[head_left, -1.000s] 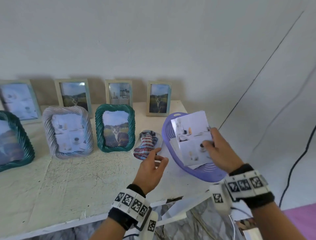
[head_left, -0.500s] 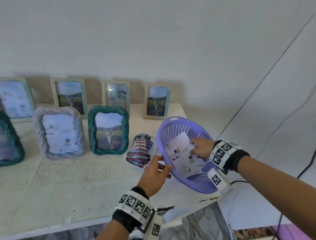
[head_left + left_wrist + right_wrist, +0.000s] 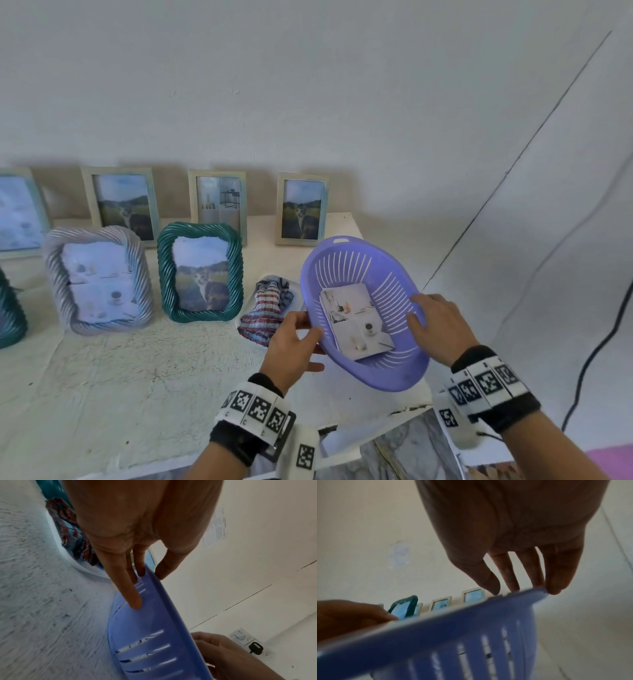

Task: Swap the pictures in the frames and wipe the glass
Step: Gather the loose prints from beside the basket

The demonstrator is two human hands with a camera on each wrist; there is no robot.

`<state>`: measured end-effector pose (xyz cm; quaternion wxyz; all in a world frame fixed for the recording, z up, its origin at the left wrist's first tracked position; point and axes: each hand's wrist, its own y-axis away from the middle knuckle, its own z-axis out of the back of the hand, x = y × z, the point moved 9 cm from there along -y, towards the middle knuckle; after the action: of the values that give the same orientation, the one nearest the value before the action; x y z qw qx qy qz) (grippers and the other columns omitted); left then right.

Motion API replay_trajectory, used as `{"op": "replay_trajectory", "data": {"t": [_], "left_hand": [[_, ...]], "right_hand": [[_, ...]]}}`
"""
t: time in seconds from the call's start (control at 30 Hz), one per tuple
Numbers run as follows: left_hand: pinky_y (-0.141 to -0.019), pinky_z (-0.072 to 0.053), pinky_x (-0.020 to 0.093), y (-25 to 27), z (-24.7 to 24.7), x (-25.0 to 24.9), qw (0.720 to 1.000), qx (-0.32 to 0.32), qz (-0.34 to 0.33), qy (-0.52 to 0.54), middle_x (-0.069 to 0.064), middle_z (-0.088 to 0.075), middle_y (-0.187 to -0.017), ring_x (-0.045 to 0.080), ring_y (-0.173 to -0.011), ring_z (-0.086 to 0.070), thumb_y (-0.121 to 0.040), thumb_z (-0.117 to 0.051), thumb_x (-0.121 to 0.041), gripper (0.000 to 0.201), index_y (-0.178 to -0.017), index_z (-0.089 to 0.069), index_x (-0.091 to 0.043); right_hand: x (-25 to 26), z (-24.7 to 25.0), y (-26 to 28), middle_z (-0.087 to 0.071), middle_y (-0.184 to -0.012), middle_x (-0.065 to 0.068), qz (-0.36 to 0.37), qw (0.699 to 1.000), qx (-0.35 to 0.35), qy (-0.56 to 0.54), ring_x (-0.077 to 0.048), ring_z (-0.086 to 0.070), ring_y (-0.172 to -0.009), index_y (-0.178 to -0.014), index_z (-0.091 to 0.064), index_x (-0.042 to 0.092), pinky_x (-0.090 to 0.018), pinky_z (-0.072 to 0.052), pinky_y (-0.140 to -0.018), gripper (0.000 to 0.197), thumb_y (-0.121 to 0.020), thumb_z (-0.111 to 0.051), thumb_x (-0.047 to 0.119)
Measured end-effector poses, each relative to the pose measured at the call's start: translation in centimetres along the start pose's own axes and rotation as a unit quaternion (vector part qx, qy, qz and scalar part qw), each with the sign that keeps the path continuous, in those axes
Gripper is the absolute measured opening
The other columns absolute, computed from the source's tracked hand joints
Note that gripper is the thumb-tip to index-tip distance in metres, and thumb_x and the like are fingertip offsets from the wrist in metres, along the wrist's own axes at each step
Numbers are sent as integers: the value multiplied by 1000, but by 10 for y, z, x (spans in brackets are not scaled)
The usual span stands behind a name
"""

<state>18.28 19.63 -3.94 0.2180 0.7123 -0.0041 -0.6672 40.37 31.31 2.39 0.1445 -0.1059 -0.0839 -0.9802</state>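
Plain white wall (image 3: 308,85), pale tabletop (image 3: 120,377)

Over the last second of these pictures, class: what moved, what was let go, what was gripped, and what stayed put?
The right hand lowered the printed photo into the purple slotted plastic basket, let it go, and now rests open at the basket's right rim. The left hand moved right and grips the left rim. The frames, including the green twisted-rope frame, and the striped cloth stayed put.

Purple slotted basket (image 3: 404,373); teal frame (image 3: 200,270); red-blue striped cloth (image 3: 267,308).
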Motion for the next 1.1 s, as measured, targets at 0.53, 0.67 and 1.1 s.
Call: {"op": "replay_trajectory", "data": {"t": [0.53,0.67,1.1], "left_hand": [[-77,-59,43,-29,26,-36,980,-50,-85,-175,0,-63,-112,18,-91,-67,-99,-50,-30,31,-128,-52,-21],[-77,-57,34,4,79,-39,940,-138,-140,-279,-4,-68,-100,10,-86,-65,-96,-55,-25,18,-111,-65,-20],[-89,-48,31,-9,103,-4,855,-37,-121,-502,5,-65,-118,22,-103,-61,-96,-45,-18,28,-119,-61,-15]], "right_hand": [[36,4,-2,-30,-150,-16,41,992,-102,-62,-35,-31,-130,-138,-44,11,-42,-36,-103,43,-96,-50,19],[122,4,71,-55,-114,-3,258,946,-175,-91,-20,-49,-102,-108,-63,12,-28,-46,-87,26,-92,-46,23],[190,-137,46,-28,-153,-6,241,964,78,75,-35,-42,-112,-145,-30,9,-43,-40,-92,52,-96,-37,22]]}}
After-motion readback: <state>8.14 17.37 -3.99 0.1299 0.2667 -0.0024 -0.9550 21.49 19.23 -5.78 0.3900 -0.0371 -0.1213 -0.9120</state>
